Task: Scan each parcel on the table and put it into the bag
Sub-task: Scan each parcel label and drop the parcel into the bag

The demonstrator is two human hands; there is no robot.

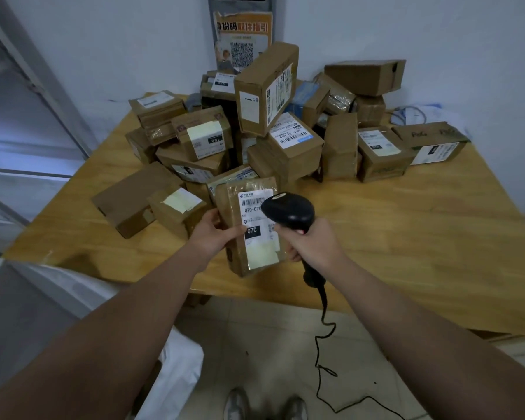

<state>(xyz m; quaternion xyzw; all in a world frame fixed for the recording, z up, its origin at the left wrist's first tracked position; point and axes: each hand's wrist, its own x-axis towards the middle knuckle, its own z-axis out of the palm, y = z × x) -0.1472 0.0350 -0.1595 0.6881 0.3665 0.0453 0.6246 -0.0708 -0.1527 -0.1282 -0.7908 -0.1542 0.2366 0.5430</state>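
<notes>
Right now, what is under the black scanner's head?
The scanner hangs over a taped brown parcel, above its white label. A barcode and 070 show; the label's upper right corner is covered. The left hand holds the parcel, the right hand grips the scanner.

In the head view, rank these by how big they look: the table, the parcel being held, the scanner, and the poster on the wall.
1. table
2. parcel
3. scanner and poster: they look about alike, and the scanner is much nearer the camera, so not ranked.
</notes>
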